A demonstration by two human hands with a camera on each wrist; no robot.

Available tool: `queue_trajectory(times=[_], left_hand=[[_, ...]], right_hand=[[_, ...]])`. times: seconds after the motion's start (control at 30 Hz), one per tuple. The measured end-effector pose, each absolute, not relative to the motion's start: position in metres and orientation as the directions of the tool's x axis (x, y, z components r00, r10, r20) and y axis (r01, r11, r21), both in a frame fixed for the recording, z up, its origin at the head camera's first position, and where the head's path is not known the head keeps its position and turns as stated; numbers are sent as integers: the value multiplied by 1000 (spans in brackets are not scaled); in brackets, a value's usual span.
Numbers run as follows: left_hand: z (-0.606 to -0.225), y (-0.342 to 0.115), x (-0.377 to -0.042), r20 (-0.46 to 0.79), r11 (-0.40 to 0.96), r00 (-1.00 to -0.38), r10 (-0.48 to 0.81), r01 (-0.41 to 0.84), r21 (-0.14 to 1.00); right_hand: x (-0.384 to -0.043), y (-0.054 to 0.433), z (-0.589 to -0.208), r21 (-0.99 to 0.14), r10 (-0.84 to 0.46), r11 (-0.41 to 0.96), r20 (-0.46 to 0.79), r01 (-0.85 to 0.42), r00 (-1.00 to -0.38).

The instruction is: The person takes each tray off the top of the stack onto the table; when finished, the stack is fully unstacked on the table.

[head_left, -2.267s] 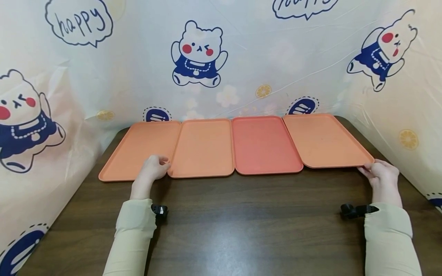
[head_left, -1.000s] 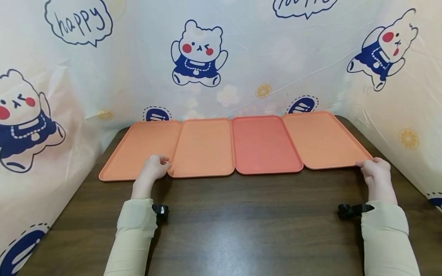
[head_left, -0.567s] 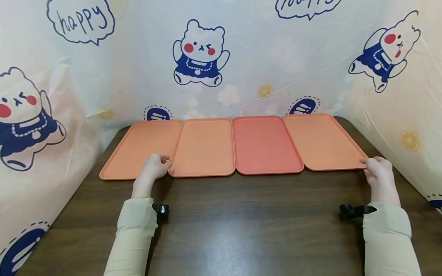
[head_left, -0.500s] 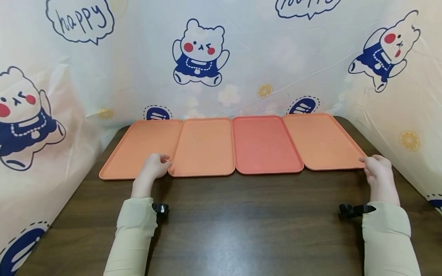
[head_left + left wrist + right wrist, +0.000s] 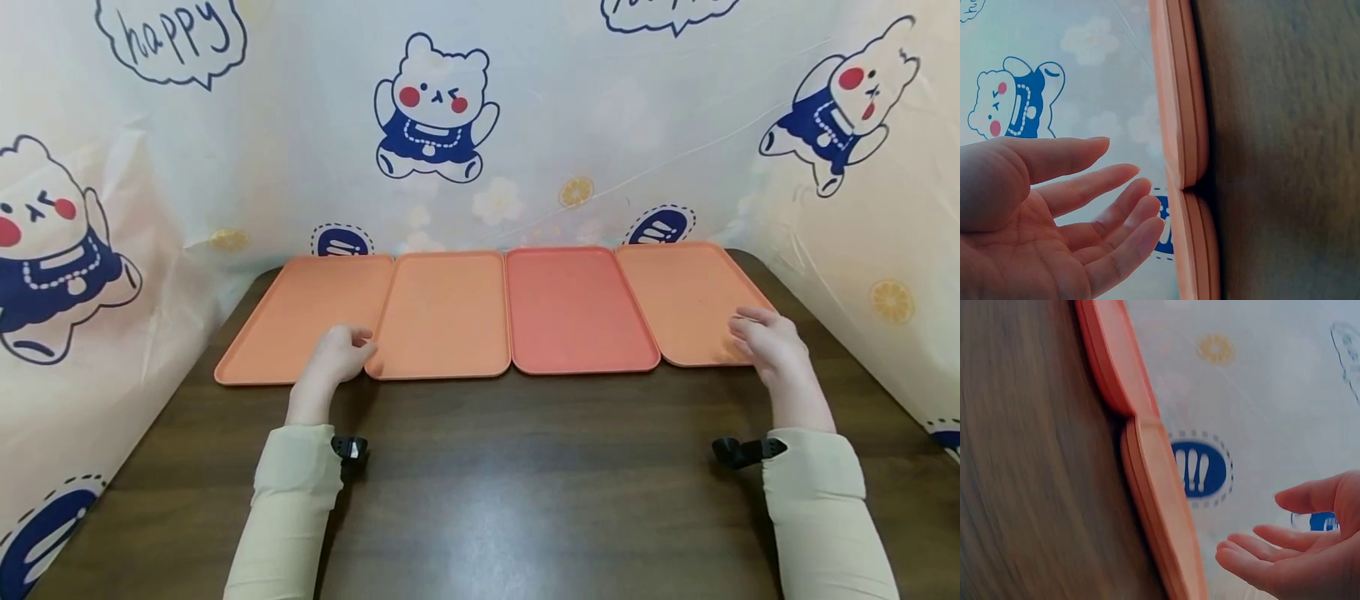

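Several shallow rectangular trays lie side by side along the back of the table: an orange tray (image 5: 300,312) at far left, another orange tray (image 5: 446,312), a coral-red tray (image 5: 577,312), and an orange tray (image 5: 682,300) at far right. My left hand (image 5: 336,358) hovers over the near edge where the two left trays meet; in the left wrist view its fingers (image 5: 1110,187) are loosely bent, holding nothing. Above the near right part of the rightmost tray is my right hand (image 5: 772,346), hiding that corner. Its relaxed fingers (image 5: 1241,559) hold nothing in the right wrist view.
The dark wooden table (image 5: 525,475) stretches in front of the trays. A printed cloth (image 5: 300,142) with cartoon bears hangs behind and at both sides. Each wrist wears a small black camera, such as the right one's camera (image 5: 738,452).
My right hand was gripping the near right corner of the rightmost tray, then let go and moved left and up over it. That tray settled flat. My left hand stayed almost still.
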State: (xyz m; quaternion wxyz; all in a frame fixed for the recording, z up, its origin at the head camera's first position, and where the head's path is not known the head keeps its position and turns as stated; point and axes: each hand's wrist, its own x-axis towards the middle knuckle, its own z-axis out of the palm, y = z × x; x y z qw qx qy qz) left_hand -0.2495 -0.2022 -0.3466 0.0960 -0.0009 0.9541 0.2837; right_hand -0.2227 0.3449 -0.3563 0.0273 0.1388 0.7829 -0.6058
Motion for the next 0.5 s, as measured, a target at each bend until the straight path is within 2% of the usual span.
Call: queue_trajectory(times=[0.13,0.3,0.5], left_hand=[[-346,-197,-249,-167,839,-984,63,-38,543],[-345,-190,-251,-103,836,-990,94,23,548],[-343,-176,-252,-124,822,-984,129,36,568]], right_hand=[[-227,320,-352,-899,110,390,-171,201,-979],[-231,295,-349,-869,1,470,-175,155,-985],[-228,274,-346,-839,-95,538,-159,84,-983]])
